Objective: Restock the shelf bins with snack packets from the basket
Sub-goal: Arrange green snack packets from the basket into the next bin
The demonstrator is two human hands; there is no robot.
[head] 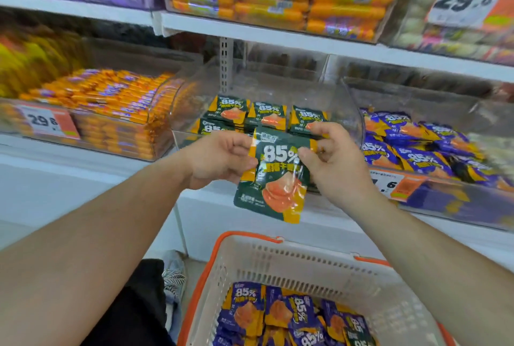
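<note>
A dark green and yellow snack packet marked 85% hangs upright in front of the shelf, held by both hands. My left hand pinches its upper left edge and my right hand pinches its upper right edge. Just behind it stands a clear shelf bin holding rows of the same green packets. Below, a white basket with an orange rim holds several purple 85% packets.
A clear bin of purple packets sits to the right, and one of orange sausage sticks to the left. The upper shelf edge overhangs the bins. Price tags hang on the bin fronts. My dark trouser leg is beside the basket.
</note>
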